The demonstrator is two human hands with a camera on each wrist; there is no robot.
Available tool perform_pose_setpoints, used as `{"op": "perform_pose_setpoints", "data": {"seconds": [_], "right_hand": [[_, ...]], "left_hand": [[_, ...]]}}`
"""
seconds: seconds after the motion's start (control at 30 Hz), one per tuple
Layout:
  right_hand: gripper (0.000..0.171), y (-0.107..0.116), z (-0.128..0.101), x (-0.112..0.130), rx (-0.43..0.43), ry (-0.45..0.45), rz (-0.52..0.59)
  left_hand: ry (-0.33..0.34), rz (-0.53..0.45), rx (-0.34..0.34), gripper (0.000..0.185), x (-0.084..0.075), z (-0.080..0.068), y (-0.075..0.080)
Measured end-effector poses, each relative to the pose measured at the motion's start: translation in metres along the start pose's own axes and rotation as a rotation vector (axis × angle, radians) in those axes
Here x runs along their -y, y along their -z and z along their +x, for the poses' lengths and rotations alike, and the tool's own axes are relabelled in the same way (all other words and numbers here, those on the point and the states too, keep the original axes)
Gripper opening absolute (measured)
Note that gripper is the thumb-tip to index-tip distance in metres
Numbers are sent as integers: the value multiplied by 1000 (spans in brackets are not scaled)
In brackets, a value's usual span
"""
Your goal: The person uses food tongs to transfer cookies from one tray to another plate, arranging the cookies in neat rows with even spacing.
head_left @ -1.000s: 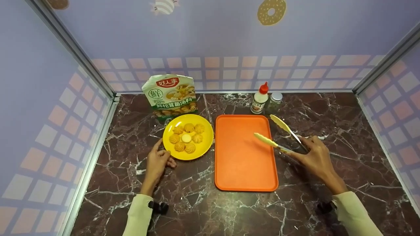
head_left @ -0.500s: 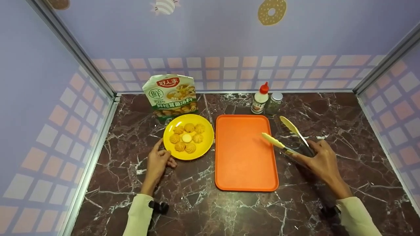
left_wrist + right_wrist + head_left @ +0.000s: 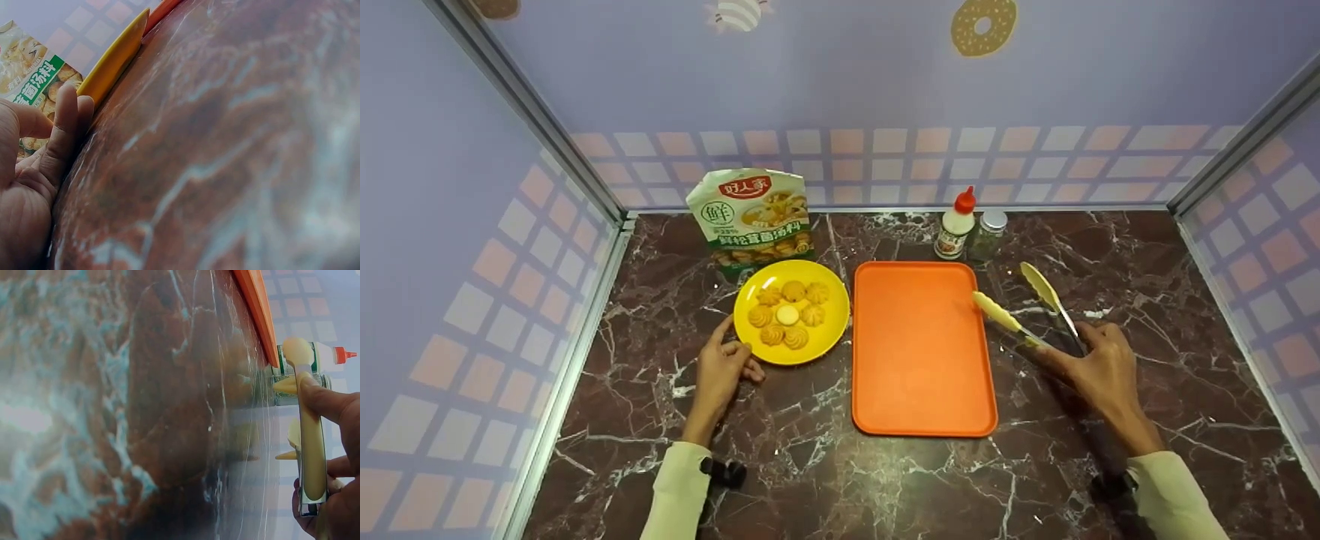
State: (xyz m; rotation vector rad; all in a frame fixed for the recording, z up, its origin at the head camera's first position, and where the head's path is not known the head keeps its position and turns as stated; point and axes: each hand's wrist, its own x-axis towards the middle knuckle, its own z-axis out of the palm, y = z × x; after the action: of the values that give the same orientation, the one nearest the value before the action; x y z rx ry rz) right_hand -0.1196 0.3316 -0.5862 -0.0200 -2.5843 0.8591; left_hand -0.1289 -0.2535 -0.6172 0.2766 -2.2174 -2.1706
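Observation:
In the head view a round yellow plate carries several swirled cookies in a ring around a pale round piece. My left hand holds the plate's lower left rim, thumb at the edge; the left wrist view shows its fingers beside the rim. My right hand grips a pair of tongs with yellow tips and metal arms. The arms are spread apart, with nothing between the tips. One tip is over the right edge of an orange tray; the other lies beyond it to the right.
A green and white food pouch stands behind the plate. Behind the tray are a red-capped squeeze bottle and a small lidded jar. Patterned walls rise at the back and both sides of the dark marbled tabletop.
My right hand has moved to the right with the spread tongs, drawing their tips from over the tray toward its right edge. The left hand and the plate stay where they were.

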Motion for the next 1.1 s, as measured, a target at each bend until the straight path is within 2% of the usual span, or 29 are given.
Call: {"op": "perform_pose_setpoints", "data": {"seconds": [0.53, 0.87, 1.1], "right_hand": [[64, -6, 1, -1, 10, -110, -38], [81, -10, 4, 4, 82, -295, -16], [83, -14, 3, 9, 99, -363, 6]], "left_hand": [[1, 0, -2, 70, -1, 0, -2], [12, -7, -10, 70, -2, -2, 1], [11, 4, -20, 69, -3, -1, -2]]}}
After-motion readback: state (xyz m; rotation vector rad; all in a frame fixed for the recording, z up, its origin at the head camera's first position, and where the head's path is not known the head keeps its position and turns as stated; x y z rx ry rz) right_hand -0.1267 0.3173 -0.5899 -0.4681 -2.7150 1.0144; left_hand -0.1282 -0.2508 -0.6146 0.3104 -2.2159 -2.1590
